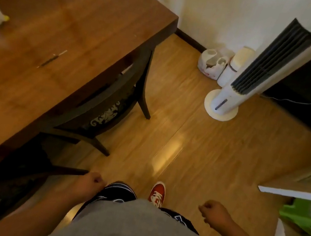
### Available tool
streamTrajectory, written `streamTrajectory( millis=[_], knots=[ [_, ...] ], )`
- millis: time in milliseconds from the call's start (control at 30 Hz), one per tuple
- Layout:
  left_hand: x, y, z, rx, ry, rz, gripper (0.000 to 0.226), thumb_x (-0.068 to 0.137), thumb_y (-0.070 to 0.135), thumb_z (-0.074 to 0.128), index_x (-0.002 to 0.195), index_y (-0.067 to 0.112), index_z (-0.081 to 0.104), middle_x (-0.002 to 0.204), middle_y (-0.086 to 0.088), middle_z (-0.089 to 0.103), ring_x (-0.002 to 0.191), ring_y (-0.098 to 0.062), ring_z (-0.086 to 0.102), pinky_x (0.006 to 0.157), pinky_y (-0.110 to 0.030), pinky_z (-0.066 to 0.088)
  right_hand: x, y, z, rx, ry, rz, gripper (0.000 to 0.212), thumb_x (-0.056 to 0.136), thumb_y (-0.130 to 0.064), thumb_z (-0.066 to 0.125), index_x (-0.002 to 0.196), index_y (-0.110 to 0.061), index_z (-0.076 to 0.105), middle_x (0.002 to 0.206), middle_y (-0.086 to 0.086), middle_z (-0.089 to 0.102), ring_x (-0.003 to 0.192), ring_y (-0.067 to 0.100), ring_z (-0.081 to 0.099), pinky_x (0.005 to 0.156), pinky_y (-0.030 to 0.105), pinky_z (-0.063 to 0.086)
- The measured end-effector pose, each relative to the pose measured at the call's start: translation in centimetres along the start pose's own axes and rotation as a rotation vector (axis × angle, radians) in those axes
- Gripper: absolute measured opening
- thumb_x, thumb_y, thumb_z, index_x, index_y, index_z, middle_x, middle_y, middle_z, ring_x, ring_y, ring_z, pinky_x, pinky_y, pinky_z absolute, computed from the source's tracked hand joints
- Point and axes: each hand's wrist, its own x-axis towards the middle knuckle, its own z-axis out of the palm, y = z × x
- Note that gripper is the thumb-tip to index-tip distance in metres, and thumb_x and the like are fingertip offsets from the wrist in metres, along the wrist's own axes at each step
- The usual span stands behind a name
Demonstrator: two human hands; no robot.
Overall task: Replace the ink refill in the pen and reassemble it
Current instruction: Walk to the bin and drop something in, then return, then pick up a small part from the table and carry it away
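A thin dark pen (pixel 48 61) lies on the brown wooden table (pixel 29 95) at the left, with a slim pale refill (pixel 62 52) lying just beyond its far end. Both are blurred. My left hand (pixel 90 183) hangs low beside the table's near edge, fingers curled into a loose fist with nothing seen in it. My right hand (pixel 215 211) is curled the same way over the floor, far from the table. Both hands are well away from the pen.
Two dark chairs (pixel 108 107) are tucked under the table's right side. A white tower fan (pixel 239 86) and white bags (pixel 214 63) stand by the far wall. A shelf with a green bin (pixel 303 216) is at the right. Wooden floor lies between.
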Motion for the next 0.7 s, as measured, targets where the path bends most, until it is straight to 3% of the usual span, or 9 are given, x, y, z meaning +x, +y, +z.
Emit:
streamTrajectory(
  millis=[100, 167, 233, 300, 367, 467, 567, 700],
  knots=[
    [0.1, -1.3, -1.2, 0.009, 0.053, -0.046, 0.031, 0.09, 0.022, 0.059, 0.061, 0.017, 0.049, 0.061, 0.001, 0.052, 0.061, -0.017, 0.051, 0.064, -0.039, 0.047, 2.4, -6.2, -3.2, -0.11, -0.023, -0.098, 0.023, 0.092, -0.026, 0.059, 0.081, -0.006, 0.061, 0.081, 0.011, 0.063, 0.07, 0.021, 0.059, 0.065, 0.032, 0.047],
    [0.3, -1.6, -1.9, -0.052, 0.038, -0.122, 0.029, 0.092, 0.02, 0.059, 0.064, 0.017, 0.049, 0.064, -0.001, 0.054, 0.064, -0.018, 0.053, 0.065, -0.034, 0.048, 3.8, -10.6, -4.7, -0.155, -0.039, -0.164, 0.018, 0.092, -0.025, 0.059, 0.081, -0.011, 0.06, 0.084, 0.009, 0.063, 0.076, 0.022, 0.061, 0.072, 0.037, 0.05],
    [0.7, -1.5, -2.6, -0.159, -0.003, -0.198, 0.026, 0.093, 0.02, 0.058, 0.07, 0.009, 0.051, 0.067, -0.006, 0.057, 0.064, -0.02, 0.053, 0.059, -0.027, 0.042, 4.9, -14.8, -5.6, -0.172, -0.051, -0.206, 0.012, 0.092, -0.027, 0.058, 0.095, -0.016, 0.062, 0.096, 0.007, 0.064, 0.089, 0.023, 0.063, 0.079, 0.037, 0.05],
    [1.5, -1.0, -3.8, -0.231, -0.013, -0.196, 0.026, 0.093, 0.019, 0.059, 0.072, 0.006, 0.051, 0.069, -0.011, 0.058, 0.067, -0.024, 0.054, 0.064, -0.029, 0.041, 5.2, -18.9, -6.2, -0.188, -0.046, -0.263, 0.028, 0.093, -0.03, 0.058, 0.115, -0.013, 0.061, 0.108, 0.007, 0.064, 0.098, 0.022, 0.063, 0.082, 0.033, 0.05],
    [2.1, -0.2, -6.1, -0.252, -0.01, -0.156, 0.027, 0.092, 0.025, 0.059, 0.076, 0.004, 0.057, 0.075, -0.014, 0.063, 0.071, -0.024, 0.059, 0.066, -0.03, 0.043, 4.9, -23.0, -6.7, -0.199, -0.042, -0.337, 0.033, 0.093, -0.032, 0.057, 0.122, -0.015, 0.06, 0.113, 0.004, 0.065, 0.101, 0.018, 0.063, 0.083, 0.031, 0.05],
    [2.0, 0.4, -10.9, -0.145, 0.031, -0.09, 0.024, 0.09, 0.041, 0.056, 0.082, 0.021, 0.065, 0.079, 0.002, 0.07, 0.074, -0.011, 0.064, 0.066, -0.027, 0.05, 3.1, -29.1, -7.3, -0.22, -0.056, -0.472, 0.016, 0.092, -0.034, 0.058, 0.106, -0.029, 0.064, 0.103, -0.004, 0.069, 0.096, 0.013, 0.066, 0.084, 0.033, 0.054],
    [1.2, -0.4, -15.6, -0.187, -0.037, -0.083, 0.023, 0.087, 0.051, 0.056, 0.082, 0.032, 0.067, 0.085, 0.006, 0.07, 0.08, -0.01, 0.066, 0.081, -0.035, 0.056, 0.6, -35.1, -7.5, -0.224, -0.08, -0.623, 0.006, 0.091, -0.035, 0.059, 0.094, -0.039, 0.062, 0.092, -0.011, 0.068, 0.09, 0.003, 0.064, 0.075, 0.021, 0.052],
    [0.0, -1.1, -20.3, -0.183, -0.251, 0.01, 0.029, 0.083, 0.06, 0.056, 0.068, 0.038, 0.066, 0.069, 0.017, 0.062, 0.063, 0.006, 0.056, 0.063, -0.016, 0.041, -1.9, -42.4, -7.0, -0.231, -0.088, -0.778, 0.009, 0.091, -0.036, 0.059, 0.098, -0.037, 0.065, 0.091, -0.012, 0.068, 0.087, 0.003, 0.063, 0.072, 0.021, 0.052]
  ],
)
